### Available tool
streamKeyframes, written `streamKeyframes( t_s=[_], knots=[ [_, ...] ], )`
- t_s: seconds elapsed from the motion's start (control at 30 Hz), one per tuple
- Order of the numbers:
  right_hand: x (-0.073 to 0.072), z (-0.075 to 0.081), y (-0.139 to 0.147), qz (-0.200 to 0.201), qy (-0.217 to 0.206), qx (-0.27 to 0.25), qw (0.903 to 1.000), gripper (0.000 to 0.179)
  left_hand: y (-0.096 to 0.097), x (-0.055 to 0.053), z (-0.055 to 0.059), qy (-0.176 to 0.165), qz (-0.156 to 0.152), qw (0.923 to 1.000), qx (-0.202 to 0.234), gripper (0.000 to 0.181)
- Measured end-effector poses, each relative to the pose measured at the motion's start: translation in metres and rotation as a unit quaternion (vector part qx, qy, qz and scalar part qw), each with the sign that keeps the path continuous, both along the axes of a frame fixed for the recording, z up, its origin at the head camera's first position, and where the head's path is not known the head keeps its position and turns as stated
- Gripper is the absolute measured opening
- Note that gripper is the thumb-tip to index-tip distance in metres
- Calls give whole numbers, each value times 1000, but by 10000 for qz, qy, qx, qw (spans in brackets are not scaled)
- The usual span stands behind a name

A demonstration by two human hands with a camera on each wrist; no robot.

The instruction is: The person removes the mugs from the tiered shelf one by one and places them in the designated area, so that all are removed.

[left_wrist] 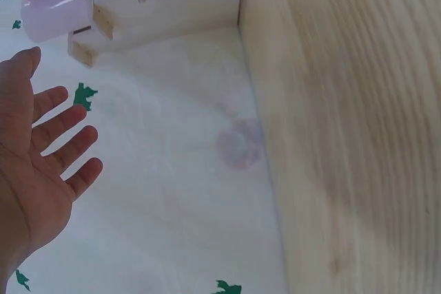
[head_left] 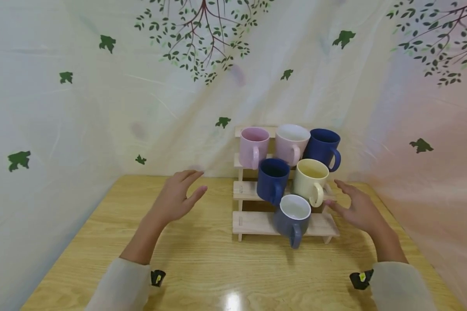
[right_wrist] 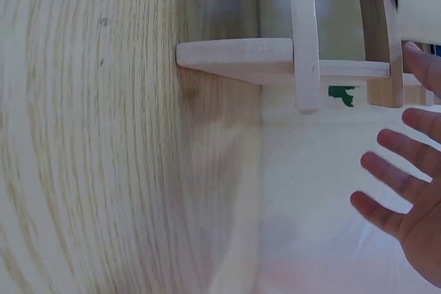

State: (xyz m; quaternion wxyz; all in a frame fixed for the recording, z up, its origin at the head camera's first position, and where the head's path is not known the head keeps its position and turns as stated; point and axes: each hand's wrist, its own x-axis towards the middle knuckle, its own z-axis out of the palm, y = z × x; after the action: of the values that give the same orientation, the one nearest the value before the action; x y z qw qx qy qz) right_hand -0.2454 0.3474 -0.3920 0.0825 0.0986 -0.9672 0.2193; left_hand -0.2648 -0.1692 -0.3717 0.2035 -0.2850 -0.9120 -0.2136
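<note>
A stepped wooden rack [head_left: 253, 222] carries several mugs. At its top are a pink mug [head_left: 250, 151], a pale pink mug [head_left: 286, 147] with a white inside, and a dark blue mug [head_left: 319, 147]. Below them sit another dark blue mug [head_left: 270, 183] and a yellow mug [head_left: 307, 181]. A grey-blue mug [head_left: 289, 220] stands on the lowest step, its handle toward me. My left hand [head_left: 175, 196] hovers left of the rack, fingers spread and holding nothing. My right hand [head_left: 359, 207] is spread beside the rack's right side, its thumb near the yellow mug, and holds nothing.
Under the rack is a wood-grain table [head_left: 202, 276]. A pale cloth [head_left: 171, 99] printed with leaves and branches hangs behind it and along both sides. Black wrist devices show at the left cuff [head_left: 120, 280] and the right cuff [head_left: 397, 280].
</note>
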Motion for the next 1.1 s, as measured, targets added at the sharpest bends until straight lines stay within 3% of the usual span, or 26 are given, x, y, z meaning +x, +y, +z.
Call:
streamKeyframes(
  t_s=[0.47, 0.7, 1.1],
  knots=[
    [-1, -15, -2, -78, 573, -1099, 9923, 64, 32, -9, 18, -14, -207, 9996, 216, 53],
    [-2, -25, -4, -367, 540, -1520, 9862, 60, 44, -13, 28, 21, -367, 9992, 181, 54],
    [0, -39, -12, -766, 588, -2583, 9612, 57, 74, -21, 40, -286, -713, 9955, 557, 53]
  ],
)
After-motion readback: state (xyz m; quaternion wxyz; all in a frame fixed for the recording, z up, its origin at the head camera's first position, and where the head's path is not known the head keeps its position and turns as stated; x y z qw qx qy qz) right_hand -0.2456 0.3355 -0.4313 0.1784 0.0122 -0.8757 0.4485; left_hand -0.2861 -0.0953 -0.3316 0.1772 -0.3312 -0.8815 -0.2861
